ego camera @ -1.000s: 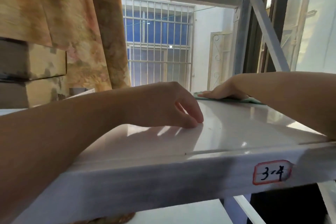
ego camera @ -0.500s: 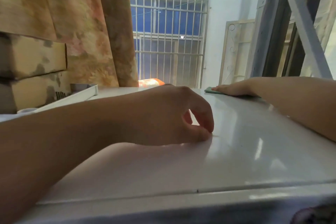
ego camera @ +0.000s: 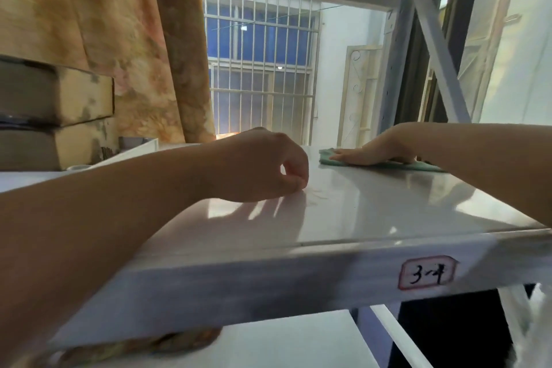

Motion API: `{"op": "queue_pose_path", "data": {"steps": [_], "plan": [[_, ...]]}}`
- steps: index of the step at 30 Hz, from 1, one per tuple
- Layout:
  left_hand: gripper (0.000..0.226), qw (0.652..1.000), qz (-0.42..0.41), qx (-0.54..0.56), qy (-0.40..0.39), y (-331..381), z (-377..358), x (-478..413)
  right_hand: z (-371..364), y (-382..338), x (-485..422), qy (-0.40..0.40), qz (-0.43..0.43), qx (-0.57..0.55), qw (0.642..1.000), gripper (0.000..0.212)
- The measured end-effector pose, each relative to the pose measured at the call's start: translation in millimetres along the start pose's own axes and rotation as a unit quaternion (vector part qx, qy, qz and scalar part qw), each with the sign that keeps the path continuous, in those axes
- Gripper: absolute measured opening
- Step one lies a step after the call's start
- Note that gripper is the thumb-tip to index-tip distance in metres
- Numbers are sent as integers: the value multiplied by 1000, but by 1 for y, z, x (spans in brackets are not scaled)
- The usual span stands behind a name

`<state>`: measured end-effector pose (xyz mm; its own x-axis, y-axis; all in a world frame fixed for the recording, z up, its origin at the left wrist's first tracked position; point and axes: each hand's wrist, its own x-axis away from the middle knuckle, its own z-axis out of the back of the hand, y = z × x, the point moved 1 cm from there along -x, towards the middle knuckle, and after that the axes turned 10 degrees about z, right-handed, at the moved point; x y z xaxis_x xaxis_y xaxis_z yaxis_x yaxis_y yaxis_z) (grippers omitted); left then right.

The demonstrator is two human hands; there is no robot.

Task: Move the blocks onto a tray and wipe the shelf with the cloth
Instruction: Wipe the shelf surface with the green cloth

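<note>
The glossy white shelf [ego camera: 373,206] fills the middle of the head view, seen from low near its front edge. A green cloth [ego camera: 418,165] lies flat at the shelf's far right. My right hand [ego camera: 379,152] presses down on the cloth with fingers stretched out, pointing left. My left hand [ego camera: 263,167] rests on the shelf's middle with fingers curled, fingertips touching the surface, holding nothing. A white tray [ego camera: 140,148] edge shows at the far left behind my left forearm. A small orange object [ego camera: 227,136], perhaps a block, peeks out behind my left hand.
Cardboard boxes [ego camera: 59,116] are stacked at the left. A patterned brown curtain [ego camera: 125,48] hangs behind them. A barred window [ego camera: 263,69] is at the back. The rack's grey post and brace [ego camera: 430,48] stand at the right. A red-edged label [ego camera: 427,273] marks the front rim.
The view dropped back down, showing the shelf's front rim and label again. My right hand slid the cloth across the far right of the shelf. My left hand stayed in place.
</note>
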<state>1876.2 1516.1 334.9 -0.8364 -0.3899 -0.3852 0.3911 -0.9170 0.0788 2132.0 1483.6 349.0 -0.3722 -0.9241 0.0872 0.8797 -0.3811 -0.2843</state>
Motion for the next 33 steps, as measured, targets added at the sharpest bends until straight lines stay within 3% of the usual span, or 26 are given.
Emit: {"op": "queue_pose_path", "data": {"steps": [3,6,9,13,22,29,33], "plan": [[14,999,-6,-15,39,-4,1,2,-9,-9,13,-61,30,-13,998,83],[14,999,-5,-21,44,-4,4,5,-19,-21,43,-154,31,54,986,88],[14,998,4,-8,60,-4,12,5,-28,-29,70,-167,102,46,980,82],[12,995,-2,30,92,2,23,10,-43,-39,99,-148,176,41,972,77],[16,995,13,69,64,6,39,35,-73,-129,133,-128,244,67,959,69],[17,987,111,110,33,-41,57,83,-99,-207,146,-113,313,50,942,68],[17,980,116,157,37,-43,61,89,-120,-247,142,-33,338,82,937,71]]}}
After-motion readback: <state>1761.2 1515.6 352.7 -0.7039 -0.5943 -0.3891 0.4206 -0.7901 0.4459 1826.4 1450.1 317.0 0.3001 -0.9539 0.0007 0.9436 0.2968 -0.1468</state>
